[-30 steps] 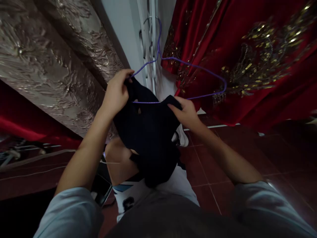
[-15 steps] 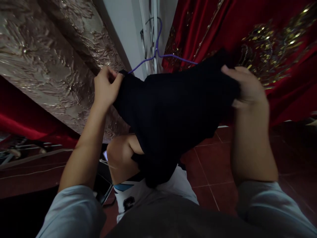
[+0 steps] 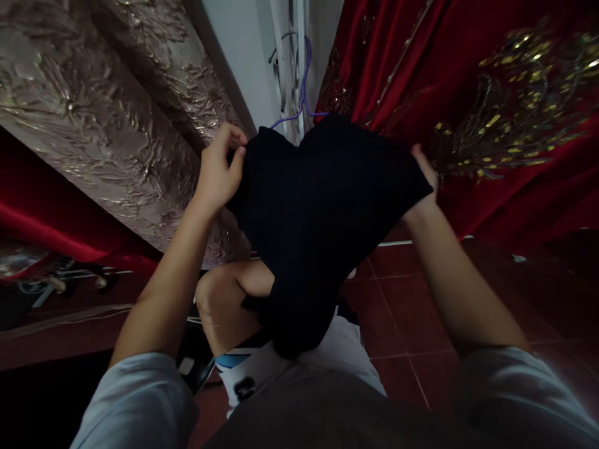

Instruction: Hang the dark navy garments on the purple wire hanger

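Note:
A black garment [image 3: 318, 206] is stretched over a purple wire hanger [image 3: 303, 93], whose hook hangs on a white fitting by the wall. My left hand [image 3: 218, 171] pinches the garment's left shoulder, fingers closed on the cloth. My right hand [image 3: 423, 178] is at the garment's right shoulder, mostly hidden behind the fabric, its fingers pressed against the cloth. The lower part of the garment hangs down over my raised knee [image 3: 224, 299].
A red curtain with gold embroidery [image 3: 491, 112] hangs at the right. A silver-patterned drape [image 3: 107, 112] runs along the left. Dark red floor tiles [image 3: 402, 312] lie below. A phone-like dark device [image 3: 191, 362] sits by my left leg.
The garment has been pulled over the hanger's right arm, covering most of the wire. My right hand went from the middle out to the right shoulder. The left hand stayed at the left shoulder.

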{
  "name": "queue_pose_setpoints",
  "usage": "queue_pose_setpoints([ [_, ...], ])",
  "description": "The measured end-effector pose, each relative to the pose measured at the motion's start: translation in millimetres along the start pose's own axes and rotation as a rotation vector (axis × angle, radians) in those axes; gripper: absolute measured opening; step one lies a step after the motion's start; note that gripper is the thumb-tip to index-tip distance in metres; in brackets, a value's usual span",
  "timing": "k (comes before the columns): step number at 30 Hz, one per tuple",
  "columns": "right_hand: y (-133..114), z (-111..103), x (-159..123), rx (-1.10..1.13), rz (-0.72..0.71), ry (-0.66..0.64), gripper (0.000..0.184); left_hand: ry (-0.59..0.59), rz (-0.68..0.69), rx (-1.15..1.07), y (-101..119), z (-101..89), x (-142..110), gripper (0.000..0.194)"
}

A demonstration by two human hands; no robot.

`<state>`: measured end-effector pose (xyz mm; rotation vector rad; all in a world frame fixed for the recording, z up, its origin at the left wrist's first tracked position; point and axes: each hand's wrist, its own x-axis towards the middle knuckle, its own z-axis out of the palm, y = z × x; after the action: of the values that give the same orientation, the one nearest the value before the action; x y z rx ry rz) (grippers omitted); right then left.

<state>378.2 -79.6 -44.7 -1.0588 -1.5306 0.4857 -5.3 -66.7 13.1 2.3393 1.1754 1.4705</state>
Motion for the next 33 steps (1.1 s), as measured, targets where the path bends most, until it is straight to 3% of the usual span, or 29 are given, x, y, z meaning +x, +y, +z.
queue_pose_setpoints([
  [2,-12,-15,4,0.116,0.105,-0.075,0.078,-0.034,0.017,0.026,4,0.8,-1,0.021],
  [4,-32,-24,6,0.222,0.233,-0.138,0.059,-0.077,0.031,0.075,12,3.7,2,0.03],
  [7,-62,-23,3,0.225,0.298,-0.084,0.027,-0.151,0.04,0.165,26,6.3,9,0.047],
  [10,-76,-12,-4,0.249,0.253,0.041,0.025,-0.216,0.141,0.124,40,3.6,12,0.051],
  [13,-79,-3,-20,0.371,0.159,0.175,0.024,-0.098,0.215,-0.062,53,-1.0,8,0.047],
  [15,-85,0,-36,0.392,0.071,0.244,0.024,-0.011,0.128,-0.236,61,-2.9,5,0.036],
  [17,-99,3,-54,0.295,-0.013,0.234,0.024,-0.062,-0.061,-0.436,68,-3.7,3,0.025],
  [19,-118,7,-72,0.153,-0.075,0.039,0.023,-0.172,-0.266,-0.615,78,-4.0,-1,0.027],
  [21,-138,9,-85,0.095,-0.107,-0.366,0.023,-0.251,-0.423,-0.74,89,-4.8,-6,0.036],
  [23,-151,10,-90,0.141,-0.107,-0.77,0.03,-0.254,-0.556,-0.843,98,-7.0,-13,0.03],
  [25,-151,13,-87,0.206,-0.081,-0.926,0.037,-0.249,-0.682,-0.92,104,-11.7,-21,0.017],
  [27,-136,19,-77,0.21,-0.071,-0.805,0.04,-0.305,-0.762,-0.917,108,-19.4,-30,0.019],
  [30,-93,36,-58,0.112,-0.121,-0.464,0.046,-0.598,-0.83,-0.768,114,-34.0,-41,0.024],
  [33,-51,55,-42,0.054,-0.141,-0.35,0.067,-0.844,-0.828,-0.582,119,-44.9,-47,0.02],
])
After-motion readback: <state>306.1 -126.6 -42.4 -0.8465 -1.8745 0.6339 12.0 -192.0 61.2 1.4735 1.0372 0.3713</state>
